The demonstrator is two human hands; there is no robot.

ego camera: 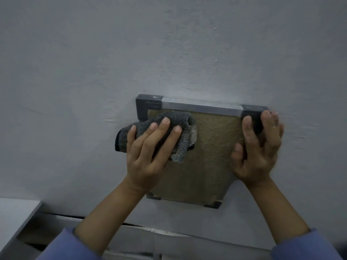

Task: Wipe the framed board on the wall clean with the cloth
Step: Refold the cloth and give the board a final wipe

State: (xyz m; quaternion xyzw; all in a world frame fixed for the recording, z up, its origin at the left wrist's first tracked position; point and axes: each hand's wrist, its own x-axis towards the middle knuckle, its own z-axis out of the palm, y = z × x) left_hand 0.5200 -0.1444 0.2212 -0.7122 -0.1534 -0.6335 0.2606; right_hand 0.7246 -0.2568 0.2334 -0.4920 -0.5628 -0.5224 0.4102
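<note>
Board [212, 147] hanging on wall [93, 72]. Left hand [150, 152] pressing cloth [169, 128] flat-fingered at top-left corner. Right hand [259, 147] curling round right edge, bracing. Risk: hard pressing tilting or unhooking board; cloth slipping from under fingers.

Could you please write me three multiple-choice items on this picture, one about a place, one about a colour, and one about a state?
1. Where on the framed board does the cloth lie?
A. upper left
B. lower right
C. on the lower edge

2. What colour is the cloth?
A. yellow
B. grey
C. red

3. What is the right hand doing?
A. hanging free of the board
B. gripping the board's upper right corner
C. holding a spray bottle

Answers: 1 A, the left hand presses the cloth by the upper left corner piece. 2 B, the cloth is grey towelling. 3 B, the fingers curl round the dark corner piece and the thumb lies on the board's face.
</note>
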